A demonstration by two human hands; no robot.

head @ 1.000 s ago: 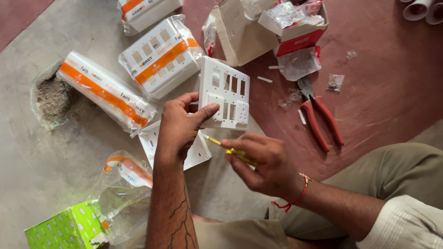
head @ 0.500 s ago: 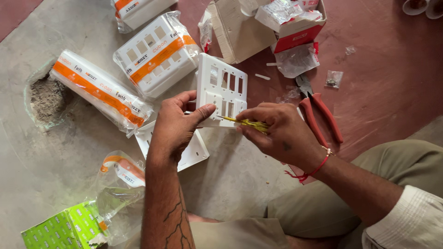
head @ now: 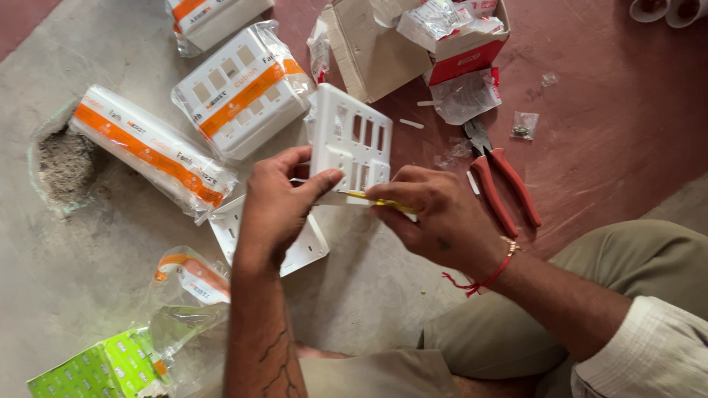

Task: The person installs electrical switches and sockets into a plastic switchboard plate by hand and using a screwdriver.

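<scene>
My left hand (head: 276,210) grips the lower left edge of a white plastic switch plate (head: 352,136) with several rectangular cut-outs, holding it tilted above the floor. My right hand (head: 439,214) holds a small yellow-handled screwdriver (head: 372,199), its metal tip pointing left against the plate's lower edge by my left thumb. A second white plate (head: 299,250) lies flat on the floor under my left hand, partly hidden by it.
Wrapped packs of white plates with orange bands (head: 243,92) (head: 151,151) lie at the left. Red-handled pliers (head: 501,180), an open cardboard box (head: 413,40), small plastic bags, a green box (head: 99,368) and a cement patch (head: 66,158) surround me.
My right hand has moved left and up, bringing the screwdriver from beside the plate to its lower edge. The left hand has kept its hold on the plate.
</scene>
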